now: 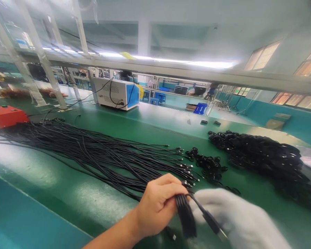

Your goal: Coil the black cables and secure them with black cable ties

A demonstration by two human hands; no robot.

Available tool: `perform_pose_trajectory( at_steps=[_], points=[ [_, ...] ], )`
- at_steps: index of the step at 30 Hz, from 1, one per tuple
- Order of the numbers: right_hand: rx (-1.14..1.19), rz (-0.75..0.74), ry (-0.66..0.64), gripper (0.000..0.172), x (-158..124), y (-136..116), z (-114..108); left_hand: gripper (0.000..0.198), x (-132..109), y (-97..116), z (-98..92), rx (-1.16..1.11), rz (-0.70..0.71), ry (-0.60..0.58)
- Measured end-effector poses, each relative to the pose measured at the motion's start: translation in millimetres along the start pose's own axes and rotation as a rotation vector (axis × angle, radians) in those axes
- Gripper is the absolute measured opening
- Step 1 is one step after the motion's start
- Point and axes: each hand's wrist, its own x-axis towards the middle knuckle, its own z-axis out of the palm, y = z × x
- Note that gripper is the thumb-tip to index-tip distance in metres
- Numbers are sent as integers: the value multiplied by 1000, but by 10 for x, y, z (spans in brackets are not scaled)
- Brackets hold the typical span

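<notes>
You are wearing the camera on your head, and it is facing forward and down across the green workbench [150,126]. It is viewing your bare left hand [159,204] and white-gloved right hand [228,214] from close by, while also taking in the vented metal box [107,94] farther left and the windows [263,57] at far right.

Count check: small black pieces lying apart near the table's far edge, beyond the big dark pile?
2: left piece and right piece, side by side beyond the dark pile's left end. The pile may hide more.
</notes>
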Motion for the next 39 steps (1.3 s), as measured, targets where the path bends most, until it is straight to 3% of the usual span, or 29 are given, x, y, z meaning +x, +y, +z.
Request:
perform_pose_trajectory(
  at_steps=[2, 3, 8, 10, 15, 17, 22, 25, 29, 34, 39],
  points=[
    [37, -31, 175, 46, 27, 79, -94, 22, 9, -5, -31, 15, -35, -37],
    [46, -27, 197, 54, 52, 120, -99, 23, 14, -14, -38, 26, -54, -68],
    [-32, 79, -33, 88, 249, 190, 132, 31, 42, -82, -21, 77, -133, -135],
    [19, 61, -81, 82, 324, 158, 195, 31, 51, -93, -23, 86, -157, -149],
    [347, 82, -376, 70, 437, 107, 234, 33, 82, -79, -43, 90, -220, -181],
    [379, 95, -412, 63, 464, 124, 251, 32, 97, -78, -34, 99, -228, -202],
    [379, 79, -300, 51, 529, 234, 303, 33, 134, -76, 9, 110, -269, -188],
    [480, 35, -293, 48, 566, 319, 297, 29, 166, -61, 25, 63, -425, -124],
    [659, 10, -347, 38, 591, 462, 242, 7, 213, -84, 53, 35, -601, -84],
    [705, 53, -321, 38, 628, 614, 220, 8, 246, -144, 114, 110, -648, -70],
    [677, 1, -301, 27, 663, 632, 282, 9, 233, -185, 182, 143, -680, -40]
  ],
)
